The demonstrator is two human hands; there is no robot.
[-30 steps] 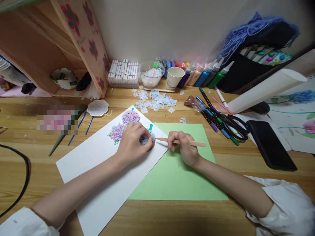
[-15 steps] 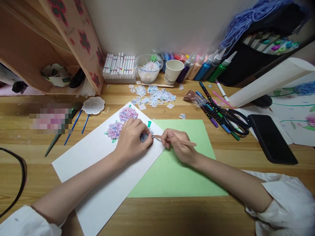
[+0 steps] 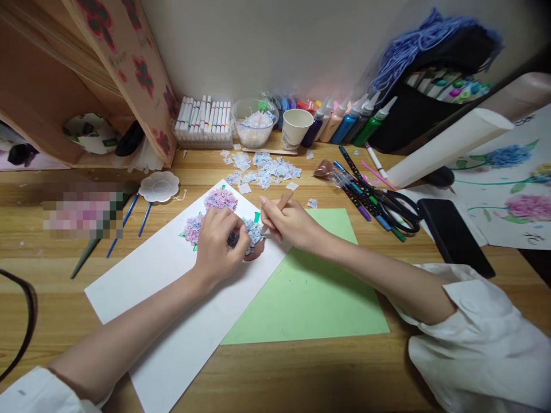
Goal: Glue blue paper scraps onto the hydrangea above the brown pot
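Note:
A white sheet (image 3: 172,315) lies slanted on the table, bearing two pink-purple paper-piece flowers (image 3: 220,199) and a blue flower (image 3: 253,229). Below the blue flower shows a brown patch (image 3: 255,250). My left hand (image 3: 219,241) rests on the sheet with curled fingers, thumb and fingertips at the blue flower's left side; whatever is between them is hidden. In my right hand (image 3: 286,221) is a wooden craft stick (image 3: 284,199), held slanted like a pen, its lower end at the blue flower's right edge. Under the white sheet lies a green sheet (image 3: 301,304).
Paper scraps (image 3: 269,167) lie behind the sheets. A marker set (image 3: 203,120), a plastic bowl (image 3: 256,129), a paper cup (image 3: 296,129) and paint bottles (image 3: 353,123) line the wall. To the right are scissors (image 3: 407,212), pens, a phone (image 3: 456,236) and a white paper roll (image 3: 451,146).
My right hand has moved up to the blue flower and tilted the stick more upright. My left hand has shifted slightly, so more of the blue flower and the brown patch show.

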